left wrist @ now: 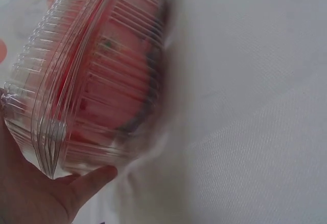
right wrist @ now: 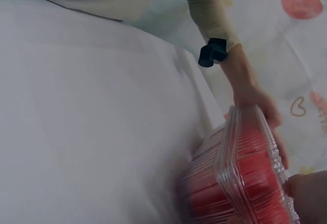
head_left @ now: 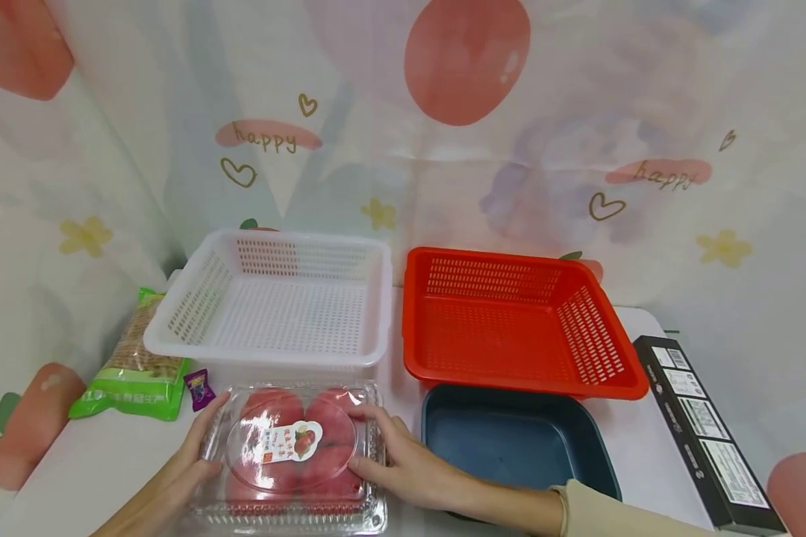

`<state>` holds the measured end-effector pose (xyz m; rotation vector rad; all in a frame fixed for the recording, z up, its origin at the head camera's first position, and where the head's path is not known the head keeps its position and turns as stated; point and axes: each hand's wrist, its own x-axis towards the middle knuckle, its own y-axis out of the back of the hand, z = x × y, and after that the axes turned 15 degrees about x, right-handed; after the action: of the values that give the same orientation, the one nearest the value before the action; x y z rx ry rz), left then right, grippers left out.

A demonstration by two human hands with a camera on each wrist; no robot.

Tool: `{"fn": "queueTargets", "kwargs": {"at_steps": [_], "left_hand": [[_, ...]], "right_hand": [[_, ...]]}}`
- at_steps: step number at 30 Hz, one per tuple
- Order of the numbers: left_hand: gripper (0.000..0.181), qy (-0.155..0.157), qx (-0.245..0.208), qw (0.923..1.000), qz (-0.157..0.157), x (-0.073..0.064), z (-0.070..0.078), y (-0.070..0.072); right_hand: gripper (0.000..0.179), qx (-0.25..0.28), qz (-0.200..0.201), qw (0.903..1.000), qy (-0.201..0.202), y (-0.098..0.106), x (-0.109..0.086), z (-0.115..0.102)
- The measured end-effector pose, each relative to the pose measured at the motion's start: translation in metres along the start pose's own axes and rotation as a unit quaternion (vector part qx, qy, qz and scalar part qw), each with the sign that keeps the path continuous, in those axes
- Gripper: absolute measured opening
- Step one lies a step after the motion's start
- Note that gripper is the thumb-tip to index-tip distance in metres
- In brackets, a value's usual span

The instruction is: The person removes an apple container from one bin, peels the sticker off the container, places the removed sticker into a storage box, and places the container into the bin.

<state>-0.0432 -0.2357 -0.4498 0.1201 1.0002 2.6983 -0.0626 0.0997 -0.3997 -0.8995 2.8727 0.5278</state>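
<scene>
A clear plastic clamshell box [head_left: 292, 455] with round red fruit inside and a white label on its lid lies at the table's front, between both hands. My left hand [head_left: 175, 470] grips its left side, fingers at the upper corner and thumb lower down. In the left wrist view that hand [left wrist: 46, 196] is spread around the end of the box [left wrist: 97, 76], at its ridged rim. On the other side my right hand [head_left: 406, 459] holds the right edge, with fingers and thumb over the lid. Its fingertip [right wrist: 304, 196] touches the box [right wrist: 250, 173] in the right wrist view.
Behind the box stands a white basket [head_left: 295, 350], with a red basket [head_left: 510, 384] to its right. A dark blue basin [head_left: 504, 432] sits under the right forearm. A green bag [head_left: 134, 380] and small purple packet [head_left: 200, 389] lie left; a long black box [head_left: 705, 432] lies right.
</scene>
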Motion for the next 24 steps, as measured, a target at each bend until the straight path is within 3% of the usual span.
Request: {"fn": "queueTargets", "kwargs": {"at_steps": [3, 7, 10, 13, 14, 18, 24], "left_hand": [[0.085, 0.013, -0.025, 0.9992, -0.028, -0.003, -0.002, 0.001], [0.080, 0.001, 0.006, 0.9987, -0.051, -0.005, 0.002, 0.010], [0.076, -0.044, 0.120, 0.9919, -0.004, -0.002, 0.009, 0.017], [0.071, -0.089, 0.207, 0.9726, 0.056, 0.003, 0.015, 0.022], [0.069, -0.101, 0.225, 0.9667, 0.069, 0.006, 0.017, 0.024], [0.064, -0.143, 0.246, 0.9551, 0.082, 0.018, 0.018, 0.028], [0.056, -0.158, 0.229, 0.9582, 0.067, 0.040, 0.014, 0.032]], "right_hand": [[0.057, -0.044, -0.013, 0.9989, -0.003, 0.003, 0.001, -0.001], [0.062, -0.167, -0.024, 0.9856, 0.008, 0.010, 0.006, -0.006], [0.064, -0.260, -0.028, 0.9650, 0.024, 0.015, 0.010, -0.013], [0.067, -0.325, -0.032, 0.9444, 0.039, 0.019, 0.013, -0.023], [0.067, -0.335, -0.033, 0.9407, 0.042, 0.020, 0.014, -0.026], [0.064, -0.356, -0.029, 0.9323, 0.058, 0.023, 0.017, -0.037], [0.055, -0.328, -0.003, 0.9407, 0.088, 0.022, 0.018, -0.039]]}}
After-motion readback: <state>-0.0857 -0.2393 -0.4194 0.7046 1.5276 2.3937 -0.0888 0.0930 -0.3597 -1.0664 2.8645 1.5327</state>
